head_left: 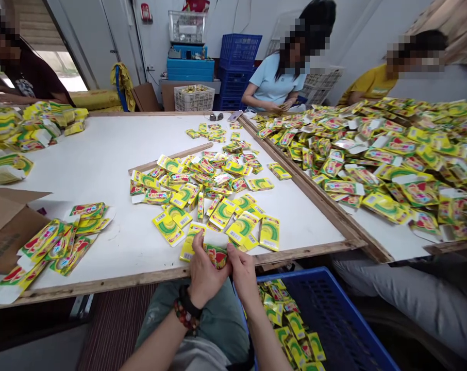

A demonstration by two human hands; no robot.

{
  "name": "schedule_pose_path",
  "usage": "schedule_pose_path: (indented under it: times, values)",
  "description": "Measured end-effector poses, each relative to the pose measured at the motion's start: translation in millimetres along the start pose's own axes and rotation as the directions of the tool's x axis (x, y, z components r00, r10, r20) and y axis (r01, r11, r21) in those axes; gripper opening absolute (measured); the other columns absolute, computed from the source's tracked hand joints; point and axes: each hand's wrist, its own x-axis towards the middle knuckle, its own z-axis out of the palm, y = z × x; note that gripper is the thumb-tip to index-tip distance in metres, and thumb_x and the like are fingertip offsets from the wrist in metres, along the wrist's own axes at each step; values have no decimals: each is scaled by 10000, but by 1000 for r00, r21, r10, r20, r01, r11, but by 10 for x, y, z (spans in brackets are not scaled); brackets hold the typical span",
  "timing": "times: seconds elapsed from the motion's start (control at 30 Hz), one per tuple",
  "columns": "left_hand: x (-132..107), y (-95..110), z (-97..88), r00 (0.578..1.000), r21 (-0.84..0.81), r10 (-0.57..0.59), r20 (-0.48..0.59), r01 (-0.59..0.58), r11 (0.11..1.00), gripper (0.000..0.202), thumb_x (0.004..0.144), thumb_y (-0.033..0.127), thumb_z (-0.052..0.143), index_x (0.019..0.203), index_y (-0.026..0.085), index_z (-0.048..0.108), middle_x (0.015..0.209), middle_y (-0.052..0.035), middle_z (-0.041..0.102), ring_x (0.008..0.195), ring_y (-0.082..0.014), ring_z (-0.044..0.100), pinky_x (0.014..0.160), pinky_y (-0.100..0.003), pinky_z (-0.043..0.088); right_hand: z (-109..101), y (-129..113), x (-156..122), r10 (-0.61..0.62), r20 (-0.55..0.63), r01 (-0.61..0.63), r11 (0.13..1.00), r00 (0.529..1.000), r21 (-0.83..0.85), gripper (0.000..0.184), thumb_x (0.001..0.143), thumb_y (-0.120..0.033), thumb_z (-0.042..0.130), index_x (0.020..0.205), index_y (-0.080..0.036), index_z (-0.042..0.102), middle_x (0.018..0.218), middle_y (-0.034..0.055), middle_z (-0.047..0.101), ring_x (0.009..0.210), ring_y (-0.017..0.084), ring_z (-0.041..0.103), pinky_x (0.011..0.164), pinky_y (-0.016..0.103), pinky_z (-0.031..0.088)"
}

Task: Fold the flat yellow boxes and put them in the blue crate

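Observation:
At the near edge of the white table, my left hand and my right hand both pinch one small yellow, green and red carton, its white flap up. Fingers of both hands are closed on it. Just beyond lies a loose pile of several flat yellow cartons. A beaded bracelet and a dark band sit on my left wrist.
A blue crate with several cartons stands by my right knee. A stack of flat cartons and a cardboard box lie at left. Other people sit at the far side by a heaped table. A wooden strip lies mid-table.

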Motion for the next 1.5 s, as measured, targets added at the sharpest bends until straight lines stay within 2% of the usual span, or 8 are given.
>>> schedule_pose_path:
  times: [0.17,0.27,0.37,0.5,0.73,0.97,1.17,1.5]
  values:
    - [-4,-173,46,953,106,299,-40,-294,950,586,685,224,657,1174,188,336,1136,-138,570,1021,-279,629,839,-437,516,36,10,49,188,-34,-169,938,982,303,135,614,-326,722,607,-192,709,622,-8,686,617,167,605,645,276,496]
    - [31,-162,-9,915,26,403,30,-404,914,490,698,182,604,1104,216,332,1180,-132,555,1071,-262,606,848,-416,512,-14,-27,21,134,34,-139,960,990,244,208,633,-298,691,801,-212,777,839,29,764,846,243,684,826,359,519]
    - [80,-100,-65,941,-76,327,83,-321,944,597,698,215,615,1191,193,278,1199,-147,541,1114,-269,578,899,-433,492,-74,-112,-46,-43,213,44,999,976,3,316,762,-300,638,1057,-245,739,1107,44,728,1102,270,633,1009,423,433]
    - [102,-76,-76,964,9,145,223,-151,989,459,671,269,649,1058,208,410,924,-57,619,804,-236,648,652,-340,509,-62,-179,-76,-211,242,269,933,947,-239,310,810,-307,635,1104,-249,711,1153,61,696,1066,296,661,958,452,485]
    - [96,-83,-42,973,58,121,195,-134,989,467,650,294,652,1040,207,411,846,-47,624,775,-259,638,599,-320,465,-6,-156,21,-128,133,159,951,983,-264,286,833,-328,605,1054,-200,733,1014,57,747,955,299,706,853,434,554]
    - [129,-93,-66,976,45,73,207,-84,995,298,714,264,576,962,214,417,778,-29,606,680,-214,594,601,-313,446,-25,-112,-92,-302,333,439,750,893,-496,489,878,-299,581,1348,-183,519,1151,109,703,1007,272,685,866,407,548]
    - [157,-72,-125,953,-99,146,264,-124,987,384,731,255,581,1089,203,451,942,-58,636,811,-211,632,700,-319,491,-45,-15,-117,-306,325,438,742,895,-507,544,937,-262,485,1458,-199,344,1306,115,606,1116,251,638,911,376,521]
    - [23,-239,-10,964,-127,259,55,-250,960,534,752,226,607,1169,180,277,1096,-146,559,987,-249,606,824,-419,514,-76,-106,-95,-313,362,455,781,878,-428,407,927,-256,499,1332,-266,535,1247,67,650,1090,242,653,903,357,522]
